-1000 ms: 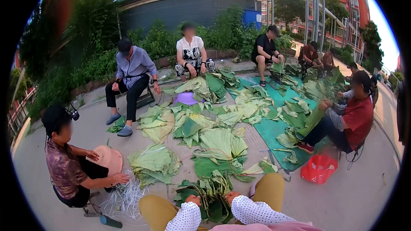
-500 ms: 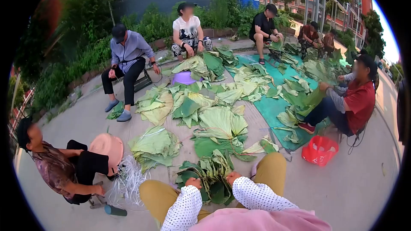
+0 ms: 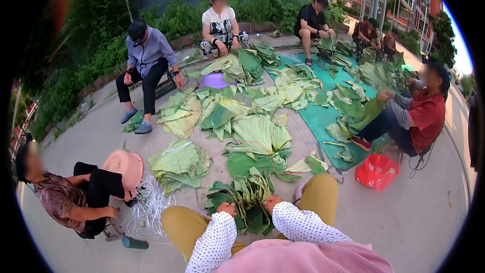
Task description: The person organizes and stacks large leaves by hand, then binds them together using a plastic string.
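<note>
Between my knees a thick bundle of folded green leaves (image 3: 247, 197) stands on the pavement. My left hand (image 3: 227, 209) is closed on the bundle's left side, and my right hand (image 3: 273, 202) grips its right side. The fingertips of both are partly hidden among the leaves. Just beyond lies a fanned pile of large leaves (image 3: 258, 139). Another leaf stack (image 3: 180, 163), with a white strip across its top, lies to the left of the bundle.
At left a seated person (image 3: 65, 197) is beside a pink basin (image 3: 124, 169), white strips (image 3: 150, 205) and a dark green bottle (image 3: 135, 243). A red basket (image 3: 377, 172) is at right, near a green sheet (image 3: 323, 136). Other people sit around the leaves.
The view has tilted down slightly, so the scene sits higher. The person at left has leaned back from the white strips. Both my hands keep their hold on the leaf bundle.
</note>
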`<state>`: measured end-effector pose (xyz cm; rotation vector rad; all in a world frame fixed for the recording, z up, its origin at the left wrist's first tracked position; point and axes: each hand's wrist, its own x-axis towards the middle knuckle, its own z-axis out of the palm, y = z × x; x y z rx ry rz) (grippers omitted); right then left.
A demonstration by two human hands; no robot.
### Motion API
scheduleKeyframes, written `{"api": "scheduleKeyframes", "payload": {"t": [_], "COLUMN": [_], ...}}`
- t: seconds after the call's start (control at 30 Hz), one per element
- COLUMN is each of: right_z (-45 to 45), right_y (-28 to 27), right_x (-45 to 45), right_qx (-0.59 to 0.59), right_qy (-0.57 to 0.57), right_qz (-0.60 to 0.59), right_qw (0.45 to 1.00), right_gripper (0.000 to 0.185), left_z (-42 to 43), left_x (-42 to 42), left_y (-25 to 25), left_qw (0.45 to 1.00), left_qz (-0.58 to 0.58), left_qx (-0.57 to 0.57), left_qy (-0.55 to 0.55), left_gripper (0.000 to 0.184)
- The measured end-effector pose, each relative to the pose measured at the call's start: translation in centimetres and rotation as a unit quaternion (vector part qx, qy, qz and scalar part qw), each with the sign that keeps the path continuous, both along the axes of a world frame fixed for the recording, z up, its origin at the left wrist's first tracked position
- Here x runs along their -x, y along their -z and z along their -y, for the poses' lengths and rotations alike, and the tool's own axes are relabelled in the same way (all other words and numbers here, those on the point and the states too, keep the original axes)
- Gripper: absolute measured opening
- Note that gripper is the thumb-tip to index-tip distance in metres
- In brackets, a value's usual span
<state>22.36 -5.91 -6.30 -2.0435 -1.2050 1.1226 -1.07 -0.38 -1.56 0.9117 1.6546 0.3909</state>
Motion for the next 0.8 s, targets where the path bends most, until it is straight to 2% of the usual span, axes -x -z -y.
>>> {"api": "scheduleKeyframes", "payload": {"t": [0.23,0.33,0.4,0.43,0.53,0.6,0.63,0.67,0.73,0.8], "right_z": [0.2,0.4,0.9,0.2,-0.7,-0.9,-0.6,-0.9,-0.7,-1.0], "right_y": [-1.5,-2.0,-2.8,-1.6,0.2,0.6,-0.2,-0.7,-0.7,0.6], "right_x": [0.2,0.0,0.4,-0.1,-0.5,-0.2,-0.1,-0.1,0.0,-0.3], "right_qx": [0.014,0.008,-0.011,0.016,0.029,0.024,0.024,0.013,0.036,0.030], "right_qy": [-0.004,-0.057,-0.003,-0.042,-0.042,-0.024,-0.021,-0.026,-0.025,-0.047], "right_qz": [0.010,0.032,0.017,0.025,0.010,0.032,0.049,0.050,0.021,0.037], "right_qw": [1.000,0.998,1.000,0.999,0.999,0.999,0.998,0.998,0.999,0.998], "right_gripper": [0.021,0.022,0.023,0.023,0.022,0.023,0.024,0.024,0.024,0.024], "left_z": [0.1,0.3,0.5,0.1,-0.8,-0.5,-1.5,-2.4,-2.4,-3.4], "left_x": [-0.2,-0.4,-0.7,-0.5,0.2,0.4,1.0,1.6,2.3,3.0], "left_y": [-0.2,-0.6,-1.6,-0.8,1.2,0.0,2.6,5.2,7.4,10.2], "left_qw": [1.000,1.000,1.000,0.999,0.995,0.982,0.941,0.876,0.876,0.880], "left_qz": [-0.010,-0.005,-0.021,-0.026,-0.040,-0.109,-0.181,-0.257,-0.259,-0.215], "left_qx": [-0.001,0.002,0.008,0.013,0.024,0.012,-0.037,-0.100,-0.106,-0.107], "left_qy": [0.005,-0.009,-0.005,0.023,0.086,0.151,0.284,0.397,0.393,0.410], "left_gripper": [0.024,0.024,0.027,0.031,0.039,0.042,0.043,0.044,0.044,0.044]}}
